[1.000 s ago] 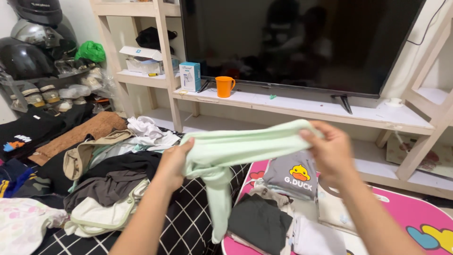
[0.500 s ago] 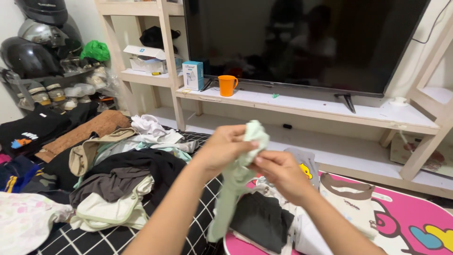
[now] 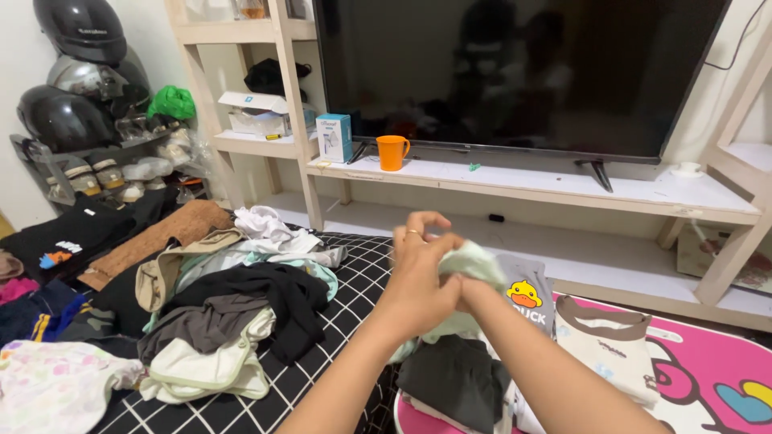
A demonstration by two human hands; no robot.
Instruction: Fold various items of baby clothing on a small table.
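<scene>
The pale green cotton garment (image 3: 474, 265), stretched wide a second ago, is now bunched small; the left hand (image 3: 418, 277) has crossed in front of the right hand (image 3: 465, 291), hiding it.

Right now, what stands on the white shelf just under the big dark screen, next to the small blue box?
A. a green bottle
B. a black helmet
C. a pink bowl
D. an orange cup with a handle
D: an orange cup with a handle stands on the white shelf under the screen, right beside the small blue box.
</scene>
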